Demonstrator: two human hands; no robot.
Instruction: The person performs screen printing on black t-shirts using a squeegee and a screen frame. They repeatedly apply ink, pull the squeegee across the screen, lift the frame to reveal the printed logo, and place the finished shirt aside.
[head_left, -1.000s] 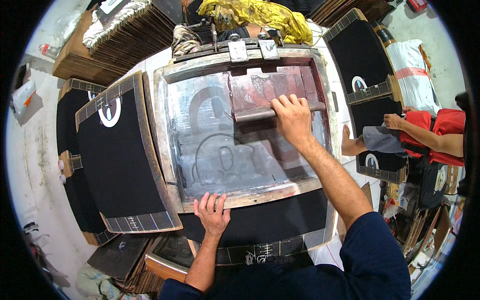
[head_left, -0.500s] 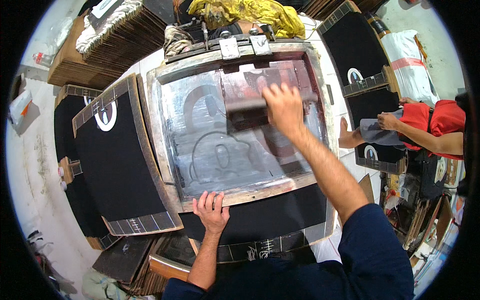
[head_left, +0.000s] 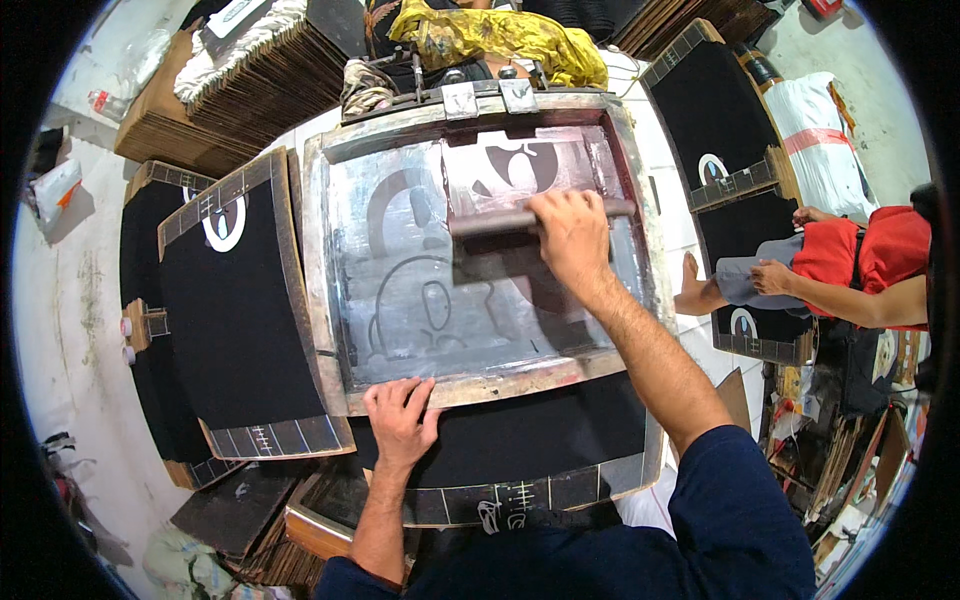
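A wooden-framed printing screen [head_left: 492, 388] lies over a black fabric-covered board [head_left: 520, 435] in front of me. Grey mesh fills it, with curved outlines at left and a dark red, ink-stained section at upper right. My right hand [head_left: 575, 235] is closed over the top of a long brown squeegee [head_left: 490, 222], which crosses that stained section sideways. Below an eye-like shape [head_left: 520, 165] on the mesh, the squeegee casts a shadow. At the near rail, my left hand [head_left: 402, 420] has its fingers over the wood and its thumb at the edge.
Metal hinge clamps [head_left: 460, 100] hold the screen's far side, near a yellow cloth [head_left: 500, 35]. Black boards with white prints lie left [head_left: 245, 310] and right [head_left: 710, 110]. A person in red [head_left: 840, 250] sits at right. Stacked boards [head_left: 265, 75] stand at back left.
The squeegee and my right hand have moved slightly toward me, and the eye-like shape beyond them now shows clearly. My left hand stays at the near rail.
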